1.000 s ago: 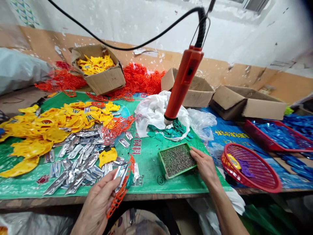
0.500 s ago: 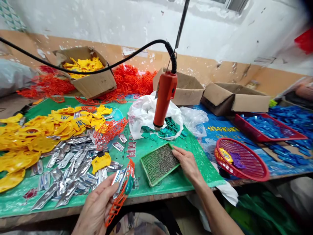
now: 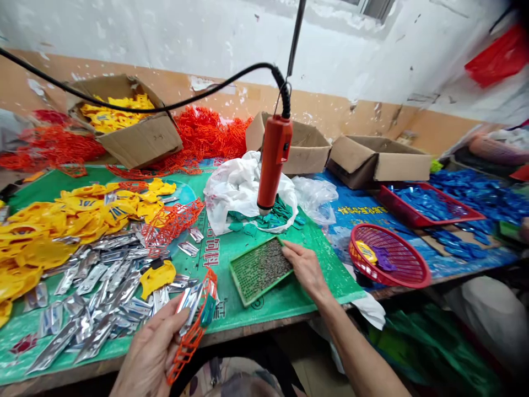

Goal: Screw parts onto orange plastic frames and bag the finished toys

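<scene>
My left hand (image 3: 146,344) is closed around a stack: an orange plastic lattice piece (image 3: 185,350), a silver metal blade-like plate (image 3: 192,305) and a small dark green plastic piece (image 3: 208,311). Thumb and fingers pinch it near the table's front edge. With its fingers on the right rim, my right hand (image 3: 305,270) grips a green tray (image 3: 243,271), which looks slightly tilted. Many tiny grey metal pieces, apparently screws (image 3: 273,260), lie in its right part; rows of small holes show at the left. A red electric screwdriver (image 3: 274,160) hangs tip down behind the tray.
Silver plates (image 3: 115,286) and yellow plastic parts (image 3: 82,215) pile up at left. Green pieces (image 3: 281,212) spill from a white bag (image 3: 231,190). A red basket (image 3: 407,259), a red tray (image 3: 430,218) with blue parts and cardboard boxes (image 3: 397,165) stand at right and back.
The view has swung a little to the right, so everything sits further left. In the tray, the tiny metal pieces have shifted towards my right hand, baring more holes. Both hands keep their hold.
</scene>
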`<act>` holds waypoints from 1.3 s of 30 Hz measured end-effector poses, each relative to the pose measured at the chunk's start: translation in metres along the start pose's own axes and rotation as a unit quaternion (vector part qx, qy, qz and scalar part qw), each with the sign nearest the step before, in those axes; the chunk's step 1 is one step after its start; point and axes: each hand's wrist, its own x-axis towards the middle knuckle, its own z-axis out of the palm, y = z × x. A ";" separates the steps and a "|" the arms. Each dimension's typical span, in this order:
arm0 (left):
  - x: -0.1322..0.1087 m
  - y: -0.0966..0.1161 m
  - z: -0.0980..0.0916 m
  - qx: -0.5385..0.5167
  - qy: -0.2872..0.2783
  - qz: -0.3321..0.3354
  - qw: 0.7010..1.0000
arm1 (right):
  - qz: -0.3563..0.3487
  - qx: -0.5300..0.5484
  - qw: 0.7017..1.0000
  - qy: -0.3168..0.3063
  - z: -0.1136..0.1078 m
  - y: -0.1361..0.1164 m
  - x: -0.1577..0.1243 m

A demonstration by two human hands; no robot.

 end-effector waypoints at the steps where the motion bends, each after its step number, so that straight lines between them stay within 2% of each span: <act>1: 0.000 -0.001 -0.001 -0.003 -0.005 -0.012 1.000 | -0.001 -0.002 1.000 -0.002 0.001 0.000 0.001; 3: 0.000 -0.001 -0.003 -0.018 -0.012 -0.034 0.999 | 0.000 -0.008 1.000 0.010 0.000 0.001 0.002; 5: 0.000 0.000 -0.004 -0.024 -0.004 -0.029 0.999 | 0.000 -0.009 1.000 0.027 -0.002 0.003 0.004; 10: -0.001 0.002 -0.001 -0.017 0.004 -0.040 0.999 | -0.001 -0.010 1.000 0.019 -0.009 0.004 0.003; 14: 0.000 0.000 0.002 -0.013 0.007 -0.034 0.999 | -0.001 -0.010 0.999 0.047 -0.011 0.000 0.002; 17: 0.002 -0.002 0.003 0.002 -0.031 -0.031 0.999 | -0.015 -0.008 1.000 0.023 -0.010 -0.003 0.003; 22: 0.001 0.000 0.003 0.005 -0.003 -0.022 1.000 | 0.003 -0.003 1.000 0.027 -0.012 -0.009 0.006; 27: -0.001 0.001 -0.001 0.023 -0.022 -0.021 0.999 | 0.008 0.003 1.000 -0.014 -0.011 -0.013 0.011; 32: -0.001 -0.001 -0.003 0.025 -0.008 -0.019 0.999 | 0.028 0.020 0.999 0.009 -0.022 -0.010 0.013; 36: -0.004 -0.001 0.001 0.027 -0.021 -0.041 0.999 | 0.032 0.033 0.999 -0.019 -0.020 -0.007 0.012; 39: -0.004 -0.001 0.000 0.021 -0.018 -0.033 0.999 | 0.033 0.039 0.999 0.000 -0.018 -0.005 0.014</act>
